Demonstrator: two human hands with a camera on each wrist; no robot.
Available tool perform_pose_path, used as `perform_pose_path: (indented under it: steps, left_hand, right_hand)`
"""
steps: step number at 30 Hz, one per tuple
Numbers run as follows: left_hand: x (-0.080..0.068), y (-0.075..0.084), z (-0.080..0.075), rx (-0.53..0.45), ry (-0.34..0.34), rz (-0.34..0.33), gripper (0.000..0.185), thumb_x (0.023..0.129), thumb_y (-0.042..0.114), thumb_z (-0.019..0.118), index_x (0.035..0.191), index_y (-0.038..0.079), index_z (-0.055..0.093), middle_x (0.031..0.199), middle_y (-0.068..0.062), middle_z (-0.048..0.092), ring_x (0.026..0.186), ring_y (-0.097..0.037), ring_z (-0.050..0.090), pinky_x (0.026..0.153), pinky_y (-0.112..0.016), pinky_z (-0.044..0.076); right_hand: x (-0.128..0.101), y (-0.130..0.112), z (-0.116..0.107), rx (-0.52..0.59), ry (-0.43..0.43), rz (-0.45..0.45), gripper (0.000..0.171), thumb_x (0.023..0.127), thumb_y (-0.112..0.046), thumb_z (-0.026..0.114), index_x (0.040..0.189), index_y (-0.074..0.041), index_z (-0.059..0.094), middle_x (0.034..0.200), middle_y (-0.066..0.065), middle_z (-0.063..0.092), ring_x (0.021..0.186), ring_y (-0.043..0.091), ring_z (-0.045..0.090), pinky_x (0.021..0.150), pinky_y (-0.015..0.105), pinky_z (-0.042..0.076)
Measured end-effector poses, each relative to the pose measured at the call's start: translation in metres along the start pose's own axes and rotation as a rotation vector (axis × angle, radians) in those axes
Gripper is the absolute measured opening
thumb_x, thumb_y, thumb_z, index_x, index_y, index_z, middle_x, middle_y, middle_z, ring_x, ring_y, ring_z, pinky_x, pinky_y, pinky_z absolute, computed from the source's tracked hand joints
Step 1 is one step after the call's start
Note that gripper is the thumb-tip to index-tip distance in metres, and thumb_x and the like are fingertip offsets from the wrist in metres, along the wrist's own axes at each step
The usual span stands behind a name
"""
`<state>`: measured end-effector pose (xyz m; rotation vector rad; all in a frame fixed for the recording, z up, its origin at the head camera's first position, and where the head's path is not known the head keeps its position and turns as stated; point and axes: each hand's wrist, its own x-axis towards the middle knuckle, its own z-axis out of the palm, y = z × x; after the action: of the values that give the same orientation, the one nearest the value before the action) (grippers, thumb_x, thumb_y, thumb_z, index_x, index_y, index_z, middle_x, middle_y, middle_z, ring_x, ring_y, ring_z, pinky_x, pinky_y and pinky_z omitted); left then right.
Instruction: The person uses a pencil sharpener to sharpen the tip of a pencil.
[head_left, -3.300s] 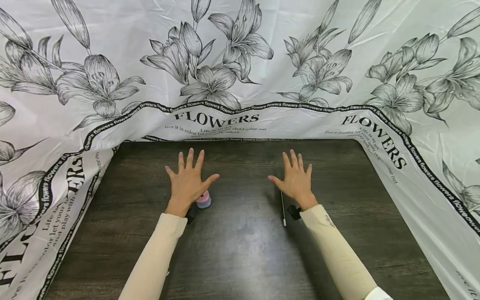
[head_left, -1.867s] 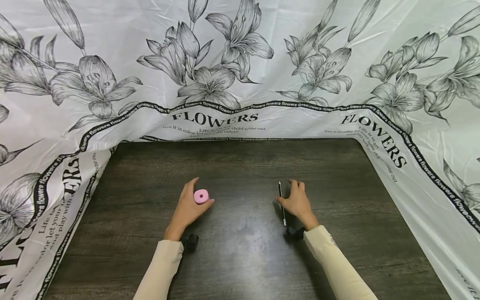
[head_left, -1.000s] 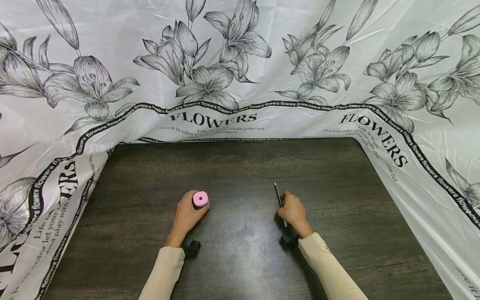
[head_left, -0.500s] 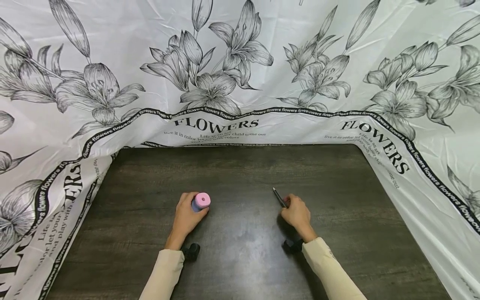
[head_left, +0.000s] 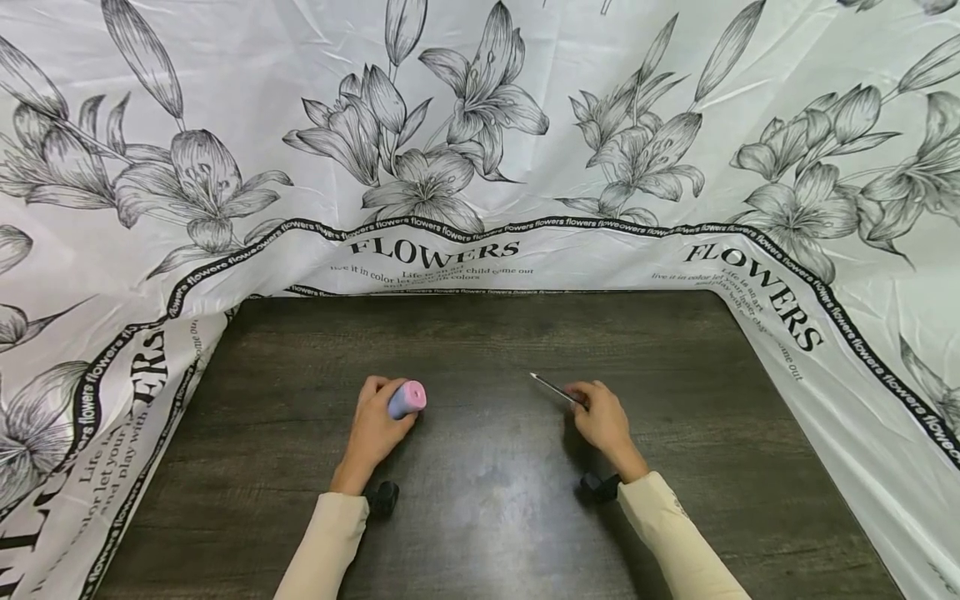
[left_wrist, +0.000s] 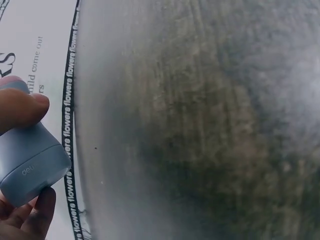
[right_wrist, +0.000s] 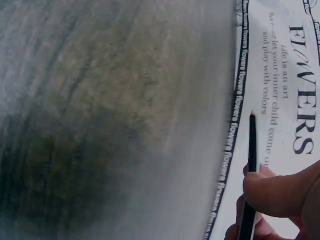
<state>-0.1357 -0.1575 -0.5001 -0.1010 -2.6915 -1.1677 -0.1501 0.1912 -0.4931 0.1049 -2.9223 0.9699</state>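
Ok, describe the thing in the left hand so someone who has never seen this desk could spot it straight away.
Start at the dark wood table walled in by the white flower-print sheet. On its left half, the left hand grips a pencil sharpener, a short stubby cylinder. It has a pale blue body and a pink end, unlike the thin black pencil that the right hand holds.

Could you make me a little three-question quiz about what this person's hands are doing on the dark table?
1. True or false: the left hand grips a pink-and-blue sharpener.
2. What does the right hand pinch: A a spoon, B a pencil, C a key?
3. Fill in: the cloth behind the table is printed with black-and-white ____.

Key: 1 true; 2 B; 3 flowers.
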Motion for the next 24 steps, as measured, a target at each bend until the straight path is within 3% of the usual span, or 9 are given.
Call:
perform_pose_path:
  steps: [10, 17, 24]
  left_hand:
    - [0.007, 0.021, -0.003, 0.087, -0.03, 0.073, 0.052, 0.071, 0.003, 0.082, 0.12, 0.003, 0.064, 0.11, -0.017, 0.048, 0.099, -0.033, 0.048, 0.083, -0.049, 0.046]
    - [0.009, 0.037, 0.003, 0.16, -0.053, 0.179, 0.053, 0.07, -0.001, 0.081, 0.12, 0.005, 0.065, 0.11, -0.015, 0.049, 0.099, -0.03, 0.048, 0.081, -0.046, 0.048]
    - [0.006, 0.045, 0.012, 0.182, -0.081, 0.225, 0.053, 0.07, -0.002, 0.081, 0.12, 0.006, 0.066, 0.109, -0.013, 0.048, 0.098, -0.029, 0.048, 0.078, -0.045, 0.05]
  right_hand:
    - [0.0, -0.02, -0.009, 0.023, 0.071, -0.165, 0.022, 0.082, 0.004, 0.068, 0.1, -0.008, 0.075, 0.085, 0.006, 0.062, 0.073, 0.02, 0.061, 0.061, 0.034, 0.048]
    - [0.001, -0.037, -0.01, 0.092, -0.004, -0.241, 0.017, 0.081, 0.006, 0.069, 0.096, -0.002, 0.073, 0.087, 0.006, 0.062, 0.075, 0.017, 0.057, 0.066, 0.032, 0.048]
    - [0.0, -0.047, -0.001, 0.097, -0.058, -0.288, 0.018, 0.081, 0.007, 0.069, 0.096, -0.003, 0.073, 0.09, 0.006, 0.063, 0.083, 0.022, 0.06, 0.074, 0.038, 0.052]
